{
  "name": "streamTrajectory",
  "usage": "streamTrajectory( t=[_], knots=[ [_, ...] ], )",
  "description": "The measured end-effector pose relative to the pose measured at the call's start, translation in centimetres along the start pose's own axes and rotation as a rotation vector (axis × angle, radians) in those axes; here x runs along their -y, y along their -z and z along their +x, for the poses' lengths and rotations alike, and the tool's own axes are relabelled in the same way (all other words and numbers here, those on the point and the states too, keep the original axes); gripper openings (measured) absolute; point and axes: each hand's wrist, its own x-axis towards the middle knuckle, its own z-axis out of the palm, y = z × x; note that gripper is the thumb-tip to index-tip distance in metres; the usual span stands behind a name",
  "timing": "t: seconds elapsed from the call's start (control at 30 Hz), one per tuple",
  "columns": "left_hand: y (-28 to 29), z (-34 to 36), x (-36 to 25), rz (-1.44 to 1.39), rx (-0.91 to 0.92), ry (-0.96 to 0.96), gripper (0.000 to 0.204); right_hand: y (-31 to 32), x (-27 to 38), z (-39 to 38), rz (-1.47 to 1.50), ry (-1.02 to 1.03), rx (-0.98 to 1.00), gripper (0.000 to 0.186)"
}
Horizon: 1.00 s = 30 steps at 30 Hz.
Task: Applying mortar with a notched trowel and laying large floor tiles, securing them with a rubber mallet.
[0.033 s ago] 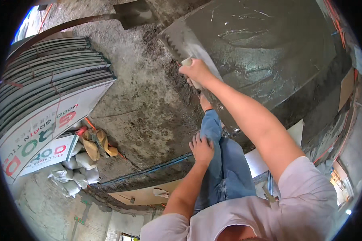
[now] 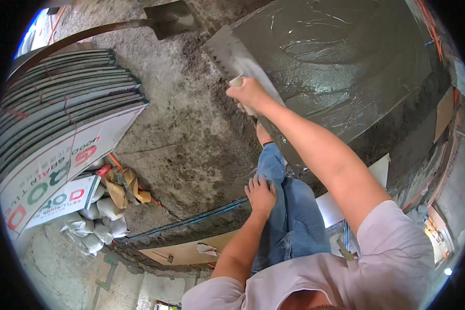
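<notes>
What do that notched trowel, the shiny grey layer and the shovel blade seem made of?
Notched trowel: probably metal, dull grey with a pale sheen; its pale handle could be plastic or wood. Grey layer: likely wet mortar, glossy and smeared. Shovel blade: probably metal, dark with a dull shine.

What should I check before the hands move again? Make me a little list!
1. Right hand gripping the toothed trowel by its handle: ok.
2. Left hand away from the wet grey layer: ok, it rests on the jeans.
3. Wet grey layer smooth all over: not ok, it shows ridges and streaks.
4. Shovel apart from the trowel: ok, there's a gap between them.
5. Trowel's underside clean: cannot tell, it's hidden.
</notes>
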Motion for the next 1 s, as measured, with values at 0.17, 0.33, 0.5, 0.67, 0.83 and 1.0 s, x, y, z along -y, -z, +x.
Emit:
streamTrajectory(
  t=[0.17,0.33,0.5,0.67,0.83,1.0],
  knots=[
    [-0.4,1.0,-1.7,-0.030,0.062,0.038,0.040,1.8,-1.5,3.1,-0.130,0.040,-0.070,0.023],
    [-1.0,0.9,-2.1,-0.060,0.049,0.062,0.039,13.6,-2.2,1.1,0.138,-0.081,-0.154,0.021],
    [-2.4,-0.3,-2.9,-0.073,0.030,0.125,0.037,19.7,-1.8,-1.0,0.113,-0.124,-0.452,0.019],
    [-3.8,-1.0,-5.5,-0.075,0.043,0.205,0.037,13.3,-1.1,2.9,0.008,0.054,-0.093,0.019],
    [-7.7,-2.5,-8.8,-0.047,-0.006,0.244,0.037,12.7,1.1,5.4,0.053,0.006,-0.154,0.021],
    [-11.0,-3.4,-11.0,-0.011,-0.052,0.342,0.033,24.7,1.1,5.0,0.416,0.002,-0.214,0.016]
  ],
)
